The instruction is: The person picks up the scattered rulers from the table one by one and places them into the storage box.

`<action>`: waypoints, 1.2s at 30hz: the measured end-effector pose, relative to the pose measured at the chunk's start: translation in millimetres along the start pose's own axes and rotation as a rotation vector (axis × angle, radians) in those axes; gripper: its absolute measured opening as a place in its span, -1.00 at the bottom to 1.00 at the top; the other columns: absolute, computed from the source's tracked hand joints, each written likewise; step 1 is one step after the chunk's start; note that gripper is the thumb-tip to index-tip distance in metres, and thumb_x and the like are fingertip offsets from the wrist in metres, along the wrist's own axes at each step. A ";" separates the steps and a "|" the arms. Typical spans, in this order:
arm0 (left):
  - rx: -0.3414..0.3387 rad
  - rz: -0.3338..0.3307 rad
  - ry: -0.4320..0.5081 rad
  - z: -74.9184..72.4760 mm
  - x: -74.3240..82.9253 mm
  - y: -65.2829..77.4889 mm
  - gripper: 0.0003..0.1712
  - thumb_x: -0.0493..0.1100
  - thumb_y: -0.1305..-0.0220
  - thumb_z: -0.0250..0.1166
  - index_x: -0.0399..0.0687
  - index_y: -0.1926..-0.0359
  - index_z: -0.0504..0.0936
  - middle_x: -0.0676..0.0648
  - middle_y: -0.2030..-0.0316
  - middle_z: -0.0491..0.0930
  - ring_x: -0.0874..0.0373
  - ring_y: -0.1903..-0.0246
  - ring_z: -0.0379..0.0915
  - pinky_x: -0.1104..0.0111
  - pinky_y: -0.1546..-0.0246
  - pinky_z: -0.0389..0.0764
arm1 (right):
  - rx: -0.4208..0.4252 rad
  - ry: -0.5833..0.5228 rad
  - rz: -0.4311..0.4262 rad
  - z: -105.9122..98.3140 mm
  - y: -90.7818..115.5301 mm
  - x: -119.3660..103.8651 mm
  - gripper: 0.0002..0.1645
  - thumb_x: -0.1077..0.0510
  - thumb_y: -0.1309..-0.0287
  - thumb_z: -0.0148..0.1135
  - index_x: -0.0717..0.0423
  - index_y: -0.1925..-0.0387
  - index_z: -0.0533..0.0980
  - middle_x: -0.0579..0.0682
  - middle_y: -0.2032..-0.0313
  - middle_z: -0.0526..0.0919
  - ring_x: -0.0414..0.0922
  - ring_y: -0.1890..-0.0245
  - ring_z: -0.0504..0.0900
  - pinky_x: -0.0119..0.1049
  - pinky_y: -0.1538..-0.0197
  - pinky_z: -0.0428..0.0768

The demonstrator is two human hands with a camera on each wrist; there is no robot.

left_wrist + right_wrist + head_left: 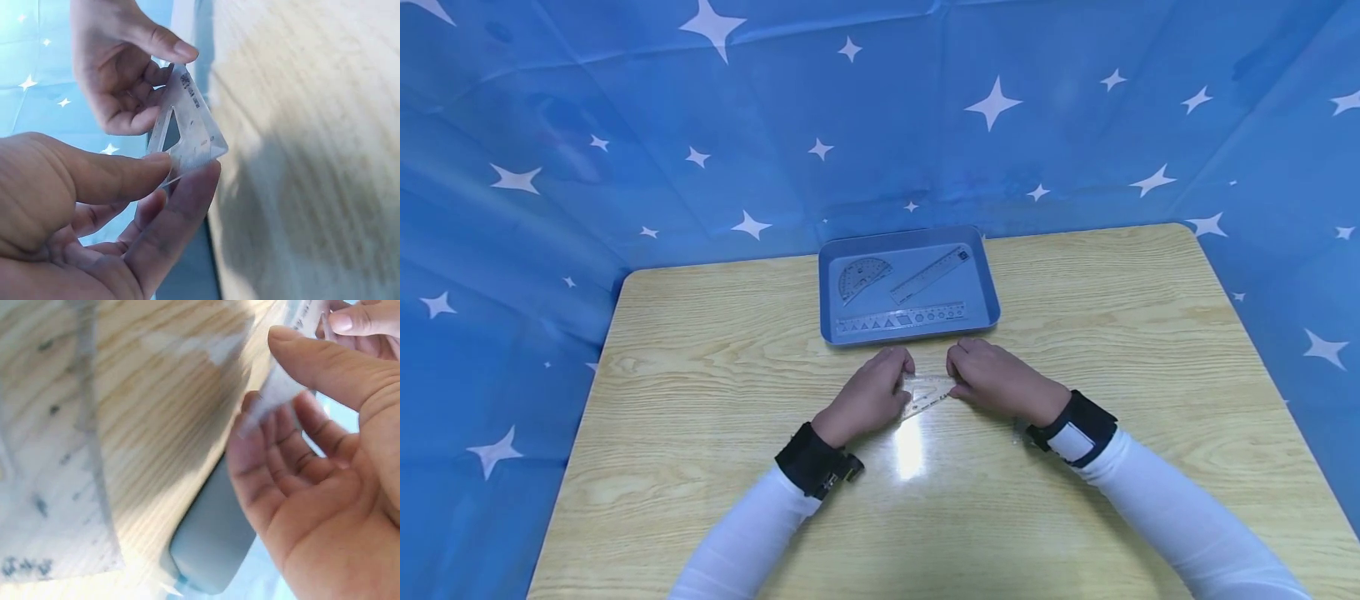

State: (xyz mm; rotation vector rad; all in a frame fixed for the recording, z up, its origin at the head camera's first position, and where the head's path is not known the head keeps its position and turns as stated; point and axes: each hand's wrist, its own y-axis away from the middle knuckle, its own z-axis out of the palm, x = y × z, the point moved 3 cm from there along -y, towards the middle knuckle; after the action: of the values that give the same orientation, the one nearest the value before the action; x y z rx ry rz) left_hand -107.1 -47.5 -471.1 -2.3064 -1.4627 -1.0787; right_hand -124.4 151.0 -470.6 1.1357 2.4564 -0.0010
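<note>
A clear triangular set square (928,390) with printed markings is held between both hands, just in front of the blue tray. At its wide end, the left hand (867,398) pinches it between thumb and fingers. The right hand (1003,382) grips the narrow end. In the left wrist view the set square (197,134) stands tilted, with a triangular cut-out in its middle. From the right wrist view, only part of its edge shows between the right thumb and fingers (253,450).
The blue tray (880,250) stands at the table's back edge. Inside lie a protractor (859,277), a short ruler (928,277) and a longer ruler (898,320) with cut-out shapes. A clear marked plastic piece (56,462) lies close to the right wrist. Wooden table surface (700,375) surrounds the hands.
</note>
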 end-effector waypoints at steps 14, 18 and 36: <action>0.125 0.023 0.082 -14.5 7.3 4.4 -0.68 -0.51 -0.22 0.31 -0.16 0.05 0.55 -0.08 0.35 0.49 0.14 0.29 0.39 0.34 0.26 0.46 | -0.001 -0.177 -0.062 -5.9 0.3 -1.7 -0.66 0.30 -0.18 0.44 0.13 0.10 0.45 -0.06 0.23 0.48 -0.15 0.20 0.46 -0.19 0.08 0.55; 0.124 0.010 0.106 -24.6 7.7 6.8 -0.70 -0.48 -0.25 0.34 -0.22 0.03 0.56 -0.09 0.34 0.49 0.11 0.29 0.40 0.32 0.25 0.46 | 0.074 -0.097 -0.128 -13.4 1.4 -7.8 -0.60 0.28 -0.20 0.45 0.14 -0.03 0.51 -0.04 0.13 0.55 -0.15 0.11 0.53 -0.19 0.01 0.61; 0.209 0.078 -0.056 -50.6 24.5 9.5 -0.28 -0.27 -0.20 0.52 -0.32 -0.35 0.48 -0.16 -0.19 0.39 0.14 0.23 0.42 0.31 0.17 0.59 | 0.305 0.076 -0.263 -51.5 -14.6 -14.8 -0.60 0.32 -0.17 0.48 0.17 -0.03 0.57 0.05 0.06 0.61 -0.05 0.01 0.63 -0.19 -0.04 0.66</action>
State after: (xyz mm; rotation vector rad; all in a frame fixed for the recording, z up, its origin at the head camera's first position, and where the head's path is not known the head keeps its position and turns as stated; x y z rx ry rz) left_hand -116.9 -61.3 -416.8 -2.2422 -1.4186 -0.8055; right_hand -146.2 139.7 -420.8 0.9318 2.7225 -0.4318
